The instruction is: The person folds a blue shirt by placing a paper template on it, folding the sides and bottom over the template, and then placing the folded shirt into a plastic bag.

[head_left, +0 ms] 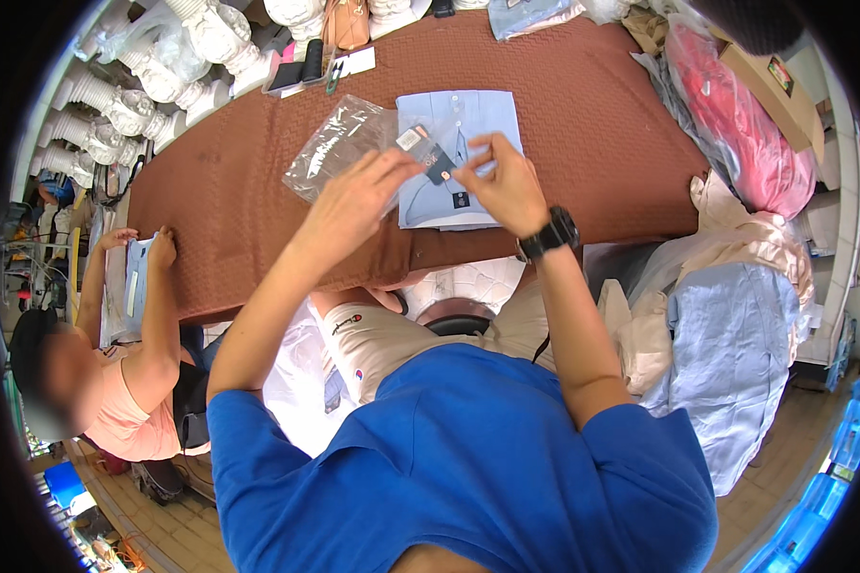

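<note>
A folded light blue button shirt (492, 115) lies on the brown-covered table in front of me. Over its front are hang tags (439, 164), a dark card and a white label with clear plastic about them. My left hand (358, 201) comes in from the left, its fingers closed at the left edge of the tags. At their lower right end, my right hand (508, 191) has its fingertips bent in a pinch, with a black watch on the wrist. A small black square tag (461, 200) rests lower on the shirt. A clear plastic bag (327, 153) lies flat beside the shirt, partly behind my left hand.
The brown tablecloth (583, 143) hangs over the near edge. At the left end, a person (129, 382) handles another blue shirt (137, 277). White ornate columns (124, 110) stand far left. Bagged red clothes (717, 124) and draped garments (726, 334) are at right.
</note>
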The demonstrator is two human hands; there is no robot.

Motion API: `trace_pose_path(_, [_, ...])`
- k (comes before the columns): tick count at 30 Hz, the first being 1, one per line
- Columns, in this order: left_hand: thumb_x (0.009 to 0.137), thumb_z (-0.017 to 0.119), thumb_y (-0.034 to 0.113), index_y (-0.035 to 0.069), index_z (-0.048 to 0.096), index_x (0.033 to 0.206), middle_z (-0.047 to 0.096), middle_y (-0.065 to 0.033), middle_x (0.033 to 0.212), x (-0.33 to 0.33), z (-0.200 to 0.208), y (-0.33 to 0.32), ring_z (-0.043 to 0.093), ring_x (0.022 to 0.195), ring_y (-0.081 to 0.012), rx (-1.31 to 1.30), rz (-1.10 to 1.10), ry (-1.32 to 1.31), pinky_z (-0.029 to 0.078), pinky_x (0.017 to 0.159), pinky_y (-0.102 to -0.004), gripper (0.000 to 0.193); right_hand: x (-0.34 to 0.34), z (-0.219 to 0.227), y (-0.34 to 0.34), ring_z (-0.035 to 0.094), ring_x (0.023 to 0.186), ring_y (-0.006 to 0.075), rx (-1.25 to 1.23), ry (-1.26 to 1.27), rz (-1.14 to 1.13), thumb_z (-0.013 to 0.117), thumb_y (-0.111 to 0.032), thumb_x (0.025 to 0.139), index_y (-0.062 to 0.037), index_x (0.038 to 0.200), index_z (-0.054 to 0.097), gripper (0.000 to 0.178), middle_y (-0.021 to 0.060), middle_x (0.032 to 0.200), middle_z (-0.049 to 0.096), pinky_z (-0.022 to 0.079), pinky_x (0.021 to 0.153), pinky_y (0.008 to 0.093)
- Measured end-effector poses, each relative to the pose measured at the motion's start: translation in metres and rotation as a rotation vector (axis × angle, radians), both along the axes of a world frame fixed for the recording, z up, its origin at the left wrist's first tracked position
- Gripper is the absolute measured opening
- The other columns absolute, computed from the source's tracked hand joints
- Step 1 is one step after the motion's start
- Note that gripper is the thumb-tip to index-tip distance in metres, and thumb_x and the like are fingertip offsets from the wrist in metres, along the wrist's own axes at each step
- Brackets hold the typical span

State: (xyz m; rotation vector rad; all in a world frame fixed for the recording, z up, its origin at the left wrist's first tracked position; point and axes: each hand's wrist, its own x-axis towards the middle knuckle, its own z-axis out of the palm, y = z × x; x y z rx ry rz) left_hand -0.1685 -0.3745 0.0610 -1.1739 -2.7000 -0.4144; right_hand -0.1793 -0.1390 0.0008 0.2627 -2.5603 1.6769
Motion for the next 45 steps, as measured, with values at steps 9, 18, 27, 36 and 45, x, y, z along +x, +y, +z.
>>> trace_pose_path(9, [0.073,0.058,-0.01,0.006,0.061,0.122,0.059,-0.0068,0.118,-0.095,0.066,-0.003,0.059,0.105,-0.0278,-0.122,-0.051,0.418,0.052,0.088,-0.0386,0.051,-0.142,-0.001,-0.067,0.069,0.086,0.0339,-0.58,-0.669,0.23,0.069,-0.018,0.091,0.0032,0.141,0.03,0.067,0.0218,0.109,0.06,0.064,0.075,0.0351])
trace_pose_path(18, [0.075,0.061,0.001,0.011,0.064,0.122,0.062,-0.0002,0.12,-0.12,0.113,0.053,0.06,0.102,-0.0207,-0.059,-0.184,0.752,0.054,0.084,-0.0347,0.048,-0.27,0.032,-0.022,0.059,0.111,0.0375,-1.51,-0.108,0.512,0.052,-0.01,0.098,-0.0101,0.137,0.039,0.041,0.0163,0.129,0.049,0.06,0.084,0.0497])
trace_pose_path(27, [0.082,0.057,0.006,0.01,0.054,0.135,0.055,0.0007,0.131,-0.168,-0.011,0.048,0.055,0.104,-0.0184,-0.129,-0.191,0.623,0.048,0.088,-0.03,0.053,-0.193,-0.056,0.049,0.069,0.063,0.0182,0.22,-0.153,-0.369,0.073,-0.017,0.081,-0.0036,0.092,0.075,0.017,0.011,0.074,0.072,0.054,0.061,0.0342])
trace_pose_path(36, [0.08,0.055,-0.002,0.01,0.048,0.139,0.055,-0.0052,0.131,-0.18,-0.054,0.048,0.057,0.111,-0.0249,-0.077,-0.103,0.419,0.049,0.093,-0.0351,0.061,-0.068,-0.062,-0.076,0.06,0.093,0.0378,0.659,0.206,-0.348,0.086,-0.024,0.068,0.0017,0.095,0.061,0.045,0.0224,0.101,0.062,0.05,0.081,0.0438])
trace_pose_path(45, [0.074,0.055,-0.013,0.012,0.048,0.139,0.055,-0.0096,0.126,-0.178,-0.057,0.044,0.058,0.11,-0.0293,0.004,-0.05,0.302,0.052,0.089,-0.0387,0.071,-0.079,-0.044,-0.038,0.062,0.096,0.0393,0.314,-0.114,-0.344,0.074,-0.023,0.082,-0.0006,0.107,0.059,0.037,0.0215,0.104,0.063,0.051,0.082,0.0473])
